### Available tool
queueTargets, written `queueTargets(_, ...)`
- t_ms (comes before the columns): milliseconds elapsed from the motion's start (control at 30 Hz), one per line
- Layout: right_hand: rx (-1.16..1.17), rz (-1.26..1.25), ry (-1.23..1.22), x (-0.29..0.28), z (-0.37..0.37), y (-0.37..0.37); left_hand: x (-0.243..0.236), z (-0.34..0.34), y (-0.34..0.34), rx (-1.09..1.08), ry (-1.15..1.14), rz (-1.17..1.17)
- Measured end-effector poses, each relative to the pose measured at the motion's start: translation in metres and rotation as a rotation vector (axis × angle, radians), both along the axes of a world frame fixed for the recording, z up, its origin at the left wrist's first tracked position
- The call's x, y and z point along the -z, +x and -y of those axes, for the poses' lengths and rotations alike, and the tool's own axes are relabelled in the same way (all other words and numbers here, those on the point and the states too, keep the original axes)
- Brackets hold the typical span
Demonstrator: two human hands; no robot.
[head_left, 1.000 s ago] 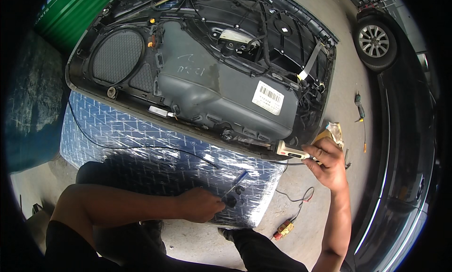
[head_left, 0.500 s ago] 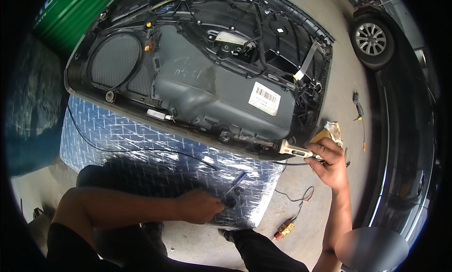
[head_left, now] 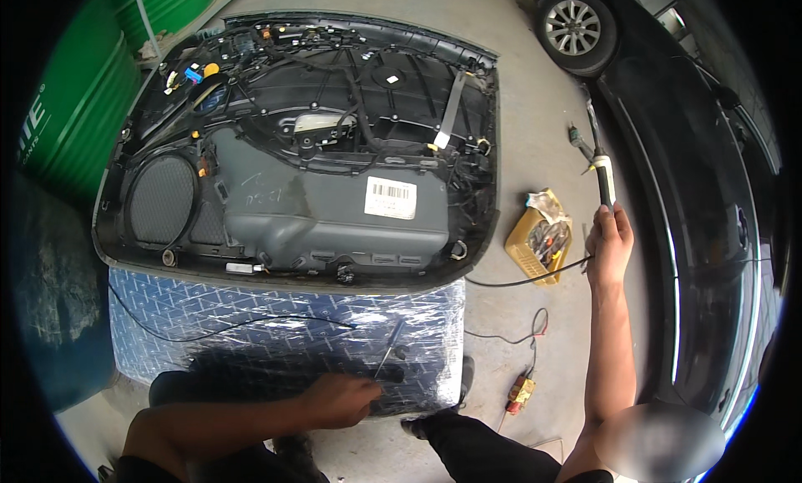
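Note:
My right hand (head_left: 611,241) is closed round the handle of a soldering iron (head_left: 605,178), its metal shaft pointing away, right of the panel. A black cord runs from near that hand towards the panel. My left hand (head_left: 338,399) is a fist over the near part of the film-wrapped table (head_left: 251,307); what it holds, if anything, is hidden. Close by the fist is a blue-handled screwdriver (head_left: 393,339), its shaft running towards the fingers. A small dark piece (head_left: 399,353) lies beside it. On the table rests a black car door panel (head_left: 317,220), inner side up, with a speaker grille (head_left: 164,203).
A yellow basket of small parts (head_left: 535,253) stands on the floor right of the panel. Nearer are a yellow-red tool (head_left: 520,394) and loose cables. A dark car (head_left: 660,199) borders the right, green drums (head_left: 75,107) the left. A green-handled tool (head_left: 578,139) lies beyond the basket.
My right hand has lifted the soldering iron off the panel's near edge and swung it right and away, over the floor. My left fist stays near the screwdriver. The whole view has shifted.

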State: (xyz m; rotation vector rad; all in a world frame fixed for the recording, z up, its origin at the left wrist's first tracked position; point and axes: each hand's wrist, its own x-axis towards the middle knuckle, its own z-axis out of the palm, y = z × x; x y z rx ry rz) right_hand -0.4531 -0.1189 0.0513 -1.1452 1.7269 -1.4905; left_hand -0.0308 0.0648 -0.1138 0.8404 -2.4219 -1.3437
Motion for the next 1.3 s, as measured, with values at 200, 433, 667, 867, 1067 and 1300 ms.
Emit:
queueTargets(200,0.199,-0.698,-0.261,-0.065,-0.010,-0.102,-0.034,0.004,-0.016,-0.021,-0.014,0.022)
queueTargets(433,0.137,-0.021,-0.104,-0.075,-0.003,-0.022,-0.053,-0.003,-0.054,0.029,-0.002,0.137)
queueTargets(667,-0.110,0.347,-0.135,-0.039,0.023,-0.012,-0.066,-0.018,-0.113,0.182,0.201,0.497)
queueTargets(867,-0.095,0.381,-0.126,0.076,0.050,-0.024,-0.066,-0.046,-0.176,-0.071,0.219,0.686)
queueTargets(1067,-0.149,0.421,-0.014,0.112,0.061,-0.039,-0.037,-0.012,-0.122,-0.949,0.035,0.948)
queueTargets(1300,-0.032,0.439,0.163,0.163,0.055,0.000,-0.002,-0.049,-0.113,-1.133,0.026,0.863)
